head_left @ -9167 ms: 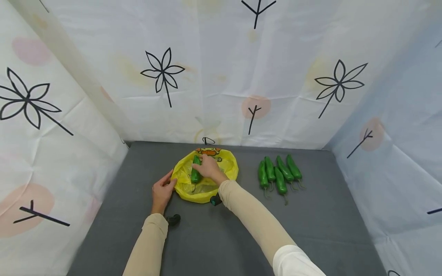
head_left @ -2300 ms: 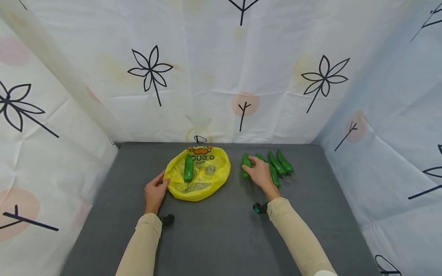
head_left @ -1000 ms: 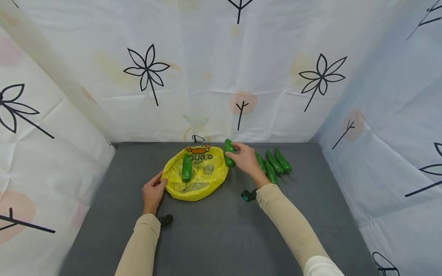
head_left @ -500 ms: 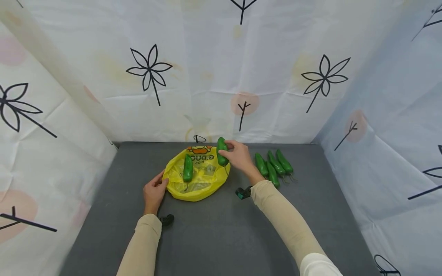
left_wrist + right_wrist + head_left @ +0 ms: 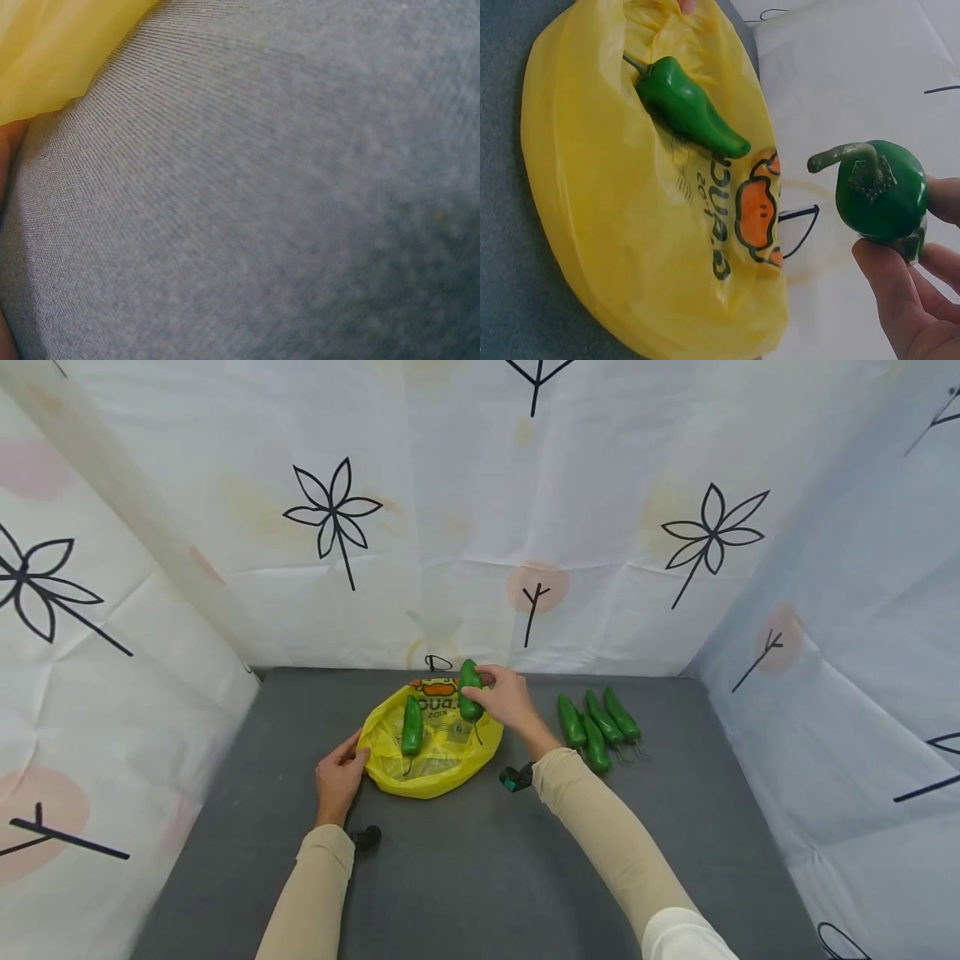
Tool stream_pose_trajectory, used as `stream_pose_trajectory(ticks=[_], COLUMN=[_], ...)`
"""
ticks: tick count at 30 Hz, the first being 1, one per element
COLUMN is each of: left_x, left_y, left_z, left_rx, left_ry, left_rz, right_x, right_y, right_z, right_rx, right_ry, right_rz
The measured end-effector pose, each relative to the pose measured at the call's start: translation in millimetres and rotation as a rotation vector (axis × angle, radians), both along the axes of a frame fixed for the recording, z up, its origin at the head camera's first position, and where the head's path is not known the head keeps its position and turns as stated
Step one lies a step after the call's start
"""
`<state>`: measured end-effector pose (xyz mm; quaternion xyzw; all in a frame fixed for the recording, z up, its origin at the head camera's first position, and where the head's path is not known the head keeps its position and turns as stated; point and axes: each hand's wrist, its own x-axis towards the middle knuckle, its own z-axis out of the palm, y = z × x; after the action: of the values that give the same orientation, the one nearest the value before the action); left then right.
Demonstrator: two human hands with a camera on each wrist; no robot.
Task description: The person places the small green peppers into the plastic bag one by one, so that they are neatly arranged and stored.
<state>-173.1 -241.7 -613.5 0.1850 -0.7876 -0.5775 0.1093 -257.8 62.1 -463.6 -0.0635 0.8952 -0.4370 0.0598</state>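
My right hand (image 5: 506, 697) pinches a green pepper (image 5: 469, 690) by its side, holding it above the right part of a yellow plastic bag (image 5: 450, 777). In the right wrist view that pepper (image 5: 881, 189) shows its stem end, with thumb and fingers around it. Another green pepper (image 5: 690, 109) lies inside the opened bag, toward its left. My left hand (image 5: 339, 778) holds the bag's left rim between thumb and fingers. The left wrist view shows only a strip of the bag (image 5: 52, 52) and a sliver of that hand.
Several green peppers (image 5: 596, 745) lie in a group on the grey table (image 5: 450, 877), right of the bag. White printed cloth (image 5: 465, 527) stands along the back and both sides. A dark wrist camera (image 5: 516, 778) sits beside my right wrist.
My right hand has taken a pepper from the group and carried it left, from beside the bag to over it. My left hand stays at the rim.
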Motion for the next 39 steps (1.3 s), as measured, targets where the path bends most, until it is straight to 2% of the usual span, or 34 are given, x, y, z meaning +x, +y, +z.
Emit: stream_pose_trajectory(ticks=[15,21,29,39], left_x=[-2.2,-3.1,-2.3,-1.2], left_y=[1.1,0.2,-0.2,-0.8], left_z=[-0.5,-2.3,-3.7,-4.3], left_rx=[-0.013,-0.023,-0.041,-0.062], left_ry=[0.021,0.015,0.005,0.014], left_rz=[-0.006,-0.003,0.0,0.007], right_x=[-3.8,-3.5,-6.8,-6.7], right_y=[-21,-32,-42,-55], right_z=[-7.8,-13.9,-24.6,-38.7], right_rx=[-0.082,-0.053,-0.055,-0.061], right_ry=[-0.058,-0.056,-0.127,-0.133], right_rz=[0.018,0.037,0.024,0.043])
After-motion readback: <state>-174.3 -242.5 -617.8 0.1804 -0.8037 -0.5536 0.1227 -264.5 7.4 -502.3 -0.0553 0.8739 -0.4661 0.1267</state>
